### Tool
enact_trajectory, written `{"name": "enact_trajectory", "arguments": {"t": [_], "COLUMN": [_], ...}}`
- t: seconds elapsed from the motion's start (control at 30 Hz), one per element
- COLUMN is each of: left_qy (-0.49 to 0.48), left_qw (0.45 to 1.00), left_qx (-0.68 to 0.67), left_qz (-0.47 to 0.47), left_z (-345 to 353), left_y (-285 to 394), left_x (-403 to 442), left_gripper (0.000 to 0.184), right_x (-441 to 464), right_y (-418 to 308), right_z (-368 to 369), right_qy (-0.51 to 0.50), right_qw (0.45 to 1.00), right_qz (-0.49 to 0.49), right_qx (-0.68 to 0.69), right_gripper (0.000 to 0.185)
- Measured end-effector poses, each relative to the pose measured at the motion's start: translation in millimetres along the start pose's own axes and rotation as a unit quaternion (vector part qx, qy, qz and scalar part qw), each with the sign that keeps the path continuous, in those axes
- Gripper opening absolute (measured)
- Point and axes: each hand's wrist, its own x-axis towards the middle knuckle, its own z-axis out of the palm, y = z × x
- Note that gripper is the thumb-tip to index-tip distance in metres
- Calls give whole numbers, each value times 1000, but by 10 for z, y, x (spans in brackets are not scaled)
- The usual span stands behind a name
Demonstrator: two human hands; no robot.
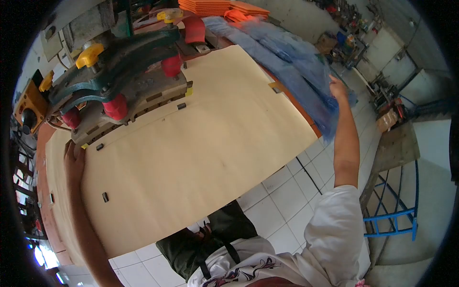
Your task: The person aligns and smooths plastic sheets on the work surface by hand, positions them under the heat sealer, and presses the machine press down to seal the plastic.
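White sleeve (pixel 332 225) is lying nearest the camera, beyond the near right corner of the table (pixel 307 116). Right hand (pixel 338 88): out past the right edge, appearing to be touching the outer side of the plastic (pixel 287 52). Its fingers are sitting part-bent; whether they are pinching a layer, I am not able to tell. Plastic: see-through, bluish, wrinkling, lying along the table's right edge and drooping at its near end.

Left hand (pixel 74 160): resting on the tan sheet (pixel 201 167) toward the left edge, just beside the near left corner of the press (pixel 124 71). Its fingers are lying fairly straight, with no object showing in them. Sheet is covering much of the table; small dark blocks (pixel 181 106) are sitting on it. Orange stack (pixel 210 7) is standing near the plastic's far end.

Handling, judged by eye: plastic is looking light, limp and slippery, its layers probably clinging together; thin film could be creasing or tearing under a hard tug. Best hold is looking like a fingertip pinch at a free corner, with the opposite edge supported.
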Motion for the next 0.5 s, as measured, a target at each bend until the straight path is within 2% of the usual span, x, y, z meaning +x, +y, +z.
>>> {"name": "enact_trajectory", "arguments": {"t": [0.03, 0.1, 0.2, 0.33, 0.43, 0.5], "left_qy": [0, -14, 11, 11, 0, -16], "left_qw": [1000, 1000, 999, 1000, 1000, 1000], "left_qx": [1, -6, -37, 0, 8, -4], "left_qz": [0, -15, -15, -8, -21, -2], "left_z": [-3, -1, 67, 28, -80, -116], "left_y": [-3, -40, -110, 13, 229, 273], "left_x": [2, 8, -3, -28, -57, -57], "left_gripper": [45, 45, 46, 46, 46, 46], "right_x": [69, 137, 179, 120, 116, 286], "right_y": [90, 179, 227, 199, 188, 360], "right_z": [61, 183, 197, 182, 169, 239], "right_qy": [0, 14, -48, -53, -74, -61], "right_qw": [1000, 987, 991, 987, 992, 987], "right_qz": [0, -142, -126, -150, -99, -141], "right_qx": [1, -79, -15, 8, -8, 39], "right_gripper": [48, 44, 39, 38, 33, 28]}}
